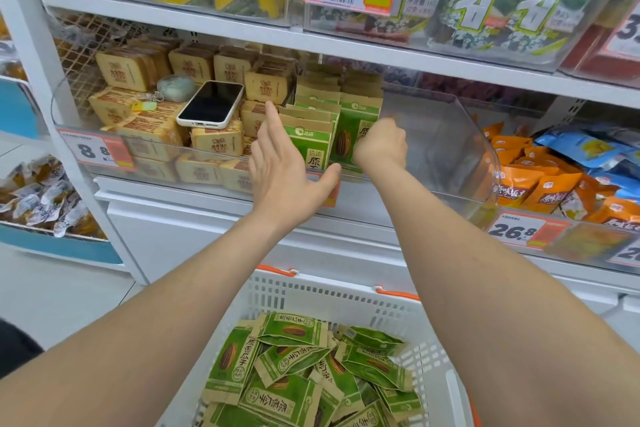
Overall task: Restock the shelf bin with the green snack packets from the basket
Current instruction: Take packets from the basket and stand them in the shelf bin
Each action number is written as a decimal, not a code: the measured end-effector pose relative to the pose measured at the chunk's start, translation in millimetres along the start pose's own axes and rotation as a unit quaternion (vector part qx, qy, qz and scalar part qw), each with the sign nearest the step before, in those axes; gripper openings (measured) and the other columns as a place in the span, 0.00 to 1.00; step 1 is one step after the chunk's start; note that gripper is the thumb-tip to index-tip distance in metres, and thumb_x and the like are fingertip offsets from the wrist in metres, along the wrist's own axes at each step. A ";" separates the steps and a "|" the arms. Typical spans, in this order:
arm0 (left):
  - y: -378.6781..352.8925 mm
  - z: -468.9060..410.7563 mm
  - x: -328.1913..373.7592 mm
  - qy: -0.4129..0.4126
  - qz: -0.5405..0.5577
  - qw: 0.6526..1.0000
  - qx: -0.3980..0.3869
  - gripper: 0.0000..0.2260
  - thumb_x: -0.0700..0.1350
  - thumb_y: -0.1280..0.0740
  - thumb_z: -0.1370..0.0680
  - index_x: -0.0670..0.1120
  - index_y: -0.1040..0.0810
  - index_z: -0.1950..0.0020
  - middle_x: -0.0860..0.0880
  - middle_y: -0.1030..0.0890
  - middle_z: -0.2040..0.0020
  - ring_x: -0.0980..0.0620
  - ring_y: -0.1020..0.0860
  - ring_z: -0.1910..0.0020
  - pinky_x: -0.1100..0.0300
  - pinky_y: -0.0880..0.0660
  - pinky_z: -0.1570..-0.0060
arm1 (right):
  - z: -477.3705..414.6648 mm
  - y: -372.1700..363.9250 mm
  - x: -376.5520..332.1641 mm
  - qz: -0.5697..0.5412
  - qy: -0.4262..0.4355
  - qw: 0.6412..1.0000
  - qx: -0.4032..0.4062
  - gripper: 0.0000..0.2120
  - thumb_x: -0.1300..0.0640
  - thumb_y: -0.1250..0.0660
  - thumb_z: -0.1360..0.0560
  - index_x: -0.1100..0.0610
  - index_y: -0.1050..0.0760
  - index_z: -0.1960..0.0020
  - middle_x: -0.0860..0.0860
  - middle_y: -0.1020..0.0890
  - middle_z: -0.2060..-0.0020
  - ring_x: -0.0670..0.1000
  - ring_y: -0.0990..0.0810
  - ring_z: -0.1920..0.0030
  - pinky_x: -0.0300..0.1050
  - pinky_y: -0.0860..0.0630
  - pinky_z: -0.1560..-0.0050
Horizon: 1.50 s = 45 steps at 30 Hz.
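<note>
A white basket (346, 291) with orange handles sits low in front of me, holding several green snack packets (287, 374) in a loose heap. On the middle shelf a clear plastic bin (446, 149) holds two rows of the same green packets (353, 135) standing upright at its left side. My left hand (280, 163) is open with straight fingers in front of the front packet of the left row. My right hand (381, 146) reaches into the bin with fingers curled against the right row's front packet; whether it grips the packet cannot be told.
Left of the bin, another clear bin holds tan snack packets (145, 135) with a phone (211, 104) and a keyring lying on top. Orange and blue packets (540, 180) fill the bin to the right. Shelves with price tags hang above.
</note>
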<state>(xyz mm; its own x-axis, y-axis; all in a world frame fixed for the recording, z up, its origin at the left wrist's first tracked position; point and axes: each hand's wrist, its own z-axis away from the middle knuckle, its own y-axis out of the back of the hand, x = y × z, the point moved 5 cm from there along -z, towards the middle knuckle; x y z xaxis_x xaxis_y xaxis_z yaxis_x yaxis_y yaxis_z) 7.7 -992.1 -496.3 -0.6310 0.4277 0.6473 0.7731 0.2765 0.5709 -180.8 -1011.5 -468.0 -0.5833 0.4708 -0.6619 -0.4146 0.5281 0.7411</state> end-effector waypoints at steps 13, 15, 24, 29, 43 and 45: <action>2.0 7.3 -2.1 -0.008 0.011 1.000 -0.016 0.58 0.64 0.26 0.25 0.40 0.62 0.15 0.39 0.46 0.16 0.40 0.45 0.18 0.44 0.46 0.20 | 16.4 14.2 5.3 0.012 0.029 0.999 0.022 0.11 0.54 0.31 0.24 0.58 0.22 0.44 0.57 0.17 0.46 0.63 0.18 0.45 0.51 0.21 0.53; 5.3 13.3 1.5 -0.012 0.008 1.000 -0.001 0.56 0.63 0.26 0.24 0.38 0.60 0.15 0.38 0.47 0.16 0.39 0.46 0.18 0.44 0.45 0.19 | 24.2 20.6 5.1 0.007 0.108 0.992 0.061 0.09 0.55 0.35 0.25 0.58 0.23 0.46 0.56 0.17 0.50 0.62 0.19 0.46 0.52 0.21 0.52; -7.4 67.3 12.4 -0.302 -0.157 0.939 0.046 0.08 0.42 0.29 0.24 0.44 0.23 0.48 0.44 0.22 0.51 0.40 0.27 0.50 0.46 0.30 0.55 | 118.4 10.1 60.3 -0.010 0.480 0.874 0.073 0.06 0.62 0.39 0.30 0.58 0.24 0.57 0.52 0.22 0.61 0.57 0.27 0.58 0.50 0.30 0.59; -51.3 113.9 -38.6 -0.156 -0.281 0.886 -0.334 0.08 0.45 0.36 0.20 0.48 0.23 0.42 0.46 0.17 0.48 0.39 0.19 0.46 0.51 0.29 0.56 | 142.3 -37.9 126.0 0.132 0.356 0.911 -0.160 0.08 0.56 0.39 0.26 0.51 0.22 0.55 0.51 0.17 0.58 0.58 0.20 0.55 0.51 0.22 0.58; -97.6 287.2 -106.4 -0.255 -0.334 0.596 -0.684 0.45 0.43 0.25 0.21 0.50 0.51 0.13 0.46 0.42 0.16 0.38 0.28 0.27 0.43 0.24 0.32 | 207.9 -87.3 225.3 0.374 0.225 0.766 -0.473 0.07 0.62 0.37 0.21 0.56 0.29 0.58 0.51 0.26 0.62 0.51 0.27 0.64 0.46 0.26 0.61; -97.8 294.7 -109.1 -0.268 -0.352 0.587 -0.678 0.47 0.42 0.27 0.20 0.47 0.58 0.13 0.44 0.46 0.14 0.36 0.32 0.24 0.44 0.27 0.29 | 204.1 -85.8 219.2 0.358 0.234 0.780 -0.456 0.02 0.61 0.37 0.20 0.56 0.27 0.51 0.52 0.24 0.57 0.53 0.24 0.58 0.50 0.21 0.54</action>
<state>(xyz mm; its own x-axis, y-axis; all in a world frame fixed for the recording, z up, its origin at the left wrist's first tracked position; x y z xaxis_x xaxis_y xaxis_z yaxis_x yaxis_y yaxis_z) 20.1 -812.1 -771.5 -0.3709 0.9280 -0.0342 -0.6580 -0.2366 0.7149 -130.6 -809.4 -699.7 -0.9963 -0.0089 -0.0856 -0.0648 -0.5760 0.8149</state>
